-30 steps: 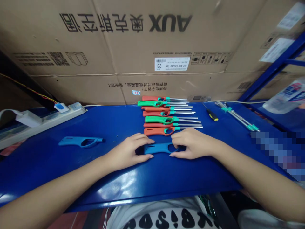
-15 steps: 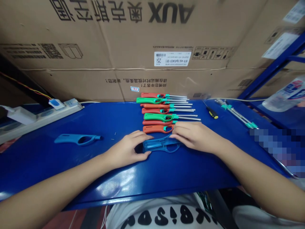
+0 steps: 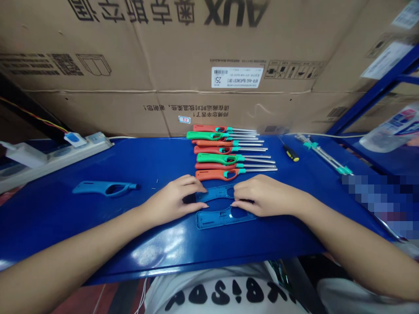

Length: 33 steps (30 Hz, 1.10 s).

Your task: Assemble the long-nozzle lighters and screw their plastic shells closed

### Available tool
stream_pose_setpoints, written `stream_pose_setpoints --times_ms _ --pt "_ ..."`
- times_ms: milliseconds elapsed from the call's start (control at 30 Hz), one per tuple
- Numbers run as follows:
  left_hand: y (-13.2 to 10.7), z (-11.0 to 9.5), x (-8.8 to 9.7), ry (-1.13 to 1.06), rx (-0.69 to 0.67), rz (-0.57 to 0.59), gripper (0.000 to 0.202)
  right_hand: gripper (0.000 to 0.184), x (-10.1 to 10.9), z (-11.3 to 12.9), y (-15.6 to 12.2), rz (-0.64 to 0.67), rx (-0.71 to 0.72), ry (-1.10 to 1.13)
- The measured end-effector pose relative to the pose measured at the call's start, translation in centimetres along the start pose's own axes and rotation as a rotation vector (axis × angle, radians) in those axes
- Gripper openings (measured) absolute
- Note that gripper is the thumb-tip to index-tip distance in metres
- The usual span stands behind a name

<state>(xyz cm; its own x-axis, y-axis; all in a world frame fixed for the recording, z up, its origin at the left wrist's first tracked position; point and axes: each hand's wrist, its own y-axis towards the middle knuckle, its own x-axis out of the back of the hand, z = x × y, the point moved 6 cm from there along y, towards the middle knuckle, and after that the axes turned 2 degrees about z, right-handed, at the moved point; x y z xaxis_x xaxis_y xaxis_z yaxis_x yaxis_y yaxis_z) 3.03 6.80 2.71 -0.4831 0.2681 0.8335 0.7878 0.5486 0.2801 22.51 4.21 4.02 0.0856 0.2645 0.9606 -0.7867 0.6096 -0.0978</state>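
Two blue lighter shell halves lie side by side on the blue table. The far shell half (image 3: 216, 192) has my left hand (image 3: 178, 196) at its left end, fingers along one edge and thumb by the other. Its right end is between the curled fingers of my right hand (image 3: 262, 196), which cover part of it. Just nearer to me, the other shell half (image 3: 211, 220) lies with its hollow inside facing up, its right end close beneath my right hand. A separate blue lighter handle (image 3: 98, 188) rests farther left, apart from both hands.
Behind my hands is a row of red, orange and green gas lighters (image 3: 218, 160). A screwdriver (image 3: 290, 153) and several metal rods (image 3: 324, 155) lie to the right. At left stands a power strip (image 3: 55, 161). A cardboard box (image 3: 131, 78) backs the table (image 3: 137, 253).
The blue lighter shell, together before, is now in two separate halves, one lying nearer me. My right hand has moved slightly toward me; my left hand has stayed nearly in place.
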Motion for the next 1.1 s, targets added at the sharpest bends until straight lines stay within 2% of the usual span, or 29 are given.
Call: stream_pose_setpoints --times_ms 233,367,567,733,933,1033,1100 --pt "0.0 -0.3 0.3 0.04 -0.048 0.003 0.026 0.026 0.4 0.0 -0.1 -0.033 0.03 0.011" --pt "0.0 -1.5 0.5 0.059 -0.056 0.002 0.025 0.018 0.7 0.1 -0.2 -0.023 0.037 0.005" --pt "-0.4 -3.6 -0.5 0.098 -0.068 0.12 0.036 0.016 0.5 -0.3 0.0 -0.016 0.004 0.01" --pt "-0.5 -3.2 -0.6 0.075 -0.074 0.128 0.025 0.018 0.6 -0.8 0.3 -0.055 -0.015 -0.02" --pt "-0.4 -2.7 -0.3 0.129 -0.079 0.123 0.025 0.027 0.1 -1.5 0.5 -0.099 -0.032 -0.045" --pt "-0.5 -2.4 -0.2 0.159 -0.078 0.126 0.025 0.031 0.7 -1.7 0.4 -0.18 -0.016 -0.062" --pt "-0.6 -2.2 -0.1 0.168 -0.074 0.124 0.025 0.026 2.1 -2.7 -0.1 -0.287 -0.034 -0.067"
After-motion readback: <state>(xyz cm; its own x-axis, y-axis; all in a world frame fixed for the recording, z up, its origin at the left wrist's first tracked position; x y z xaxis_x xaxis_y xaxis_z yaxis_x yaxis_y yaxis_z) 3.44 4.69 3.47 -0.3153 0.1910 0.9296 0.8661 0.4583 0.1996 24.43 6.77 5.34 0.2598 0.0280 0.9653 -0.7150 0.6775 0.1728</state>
